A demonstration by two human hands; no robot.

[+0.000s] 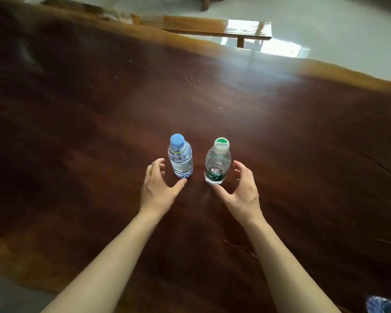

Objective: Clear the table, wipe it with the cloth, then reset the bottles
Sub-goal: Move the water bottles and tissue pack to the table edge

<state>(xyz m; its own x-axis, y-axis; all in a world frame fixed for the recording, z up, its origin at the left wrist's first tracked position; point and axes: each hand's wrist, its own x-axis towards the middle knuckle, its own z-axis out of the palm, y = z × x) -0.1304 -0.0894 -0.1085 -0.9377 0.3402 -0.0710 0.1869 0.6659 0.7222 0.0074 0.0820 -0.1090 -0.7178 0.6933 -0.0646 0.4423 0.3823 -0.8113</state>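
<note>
At bottom right corner, blurred blue cloth (385, 304), cut off. On dark tabletop (77, 132), left hand (157, 190) spread beside blue-capped bottle (180, 160); right hand (243, 192) spread beside green-capped bottle (217, 164), neither gripping.

Two bottles (180, 158) (217, 163), two hands (159, 188) (242, 190), one table (280, 132), one bench (212, 27).

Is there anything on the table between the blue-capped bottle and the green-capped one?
Nothing. In the head view, only bare dark wood of the table shows between the blue-capped bottle and the green-capped bottle; they stand apart, upright.
</note>
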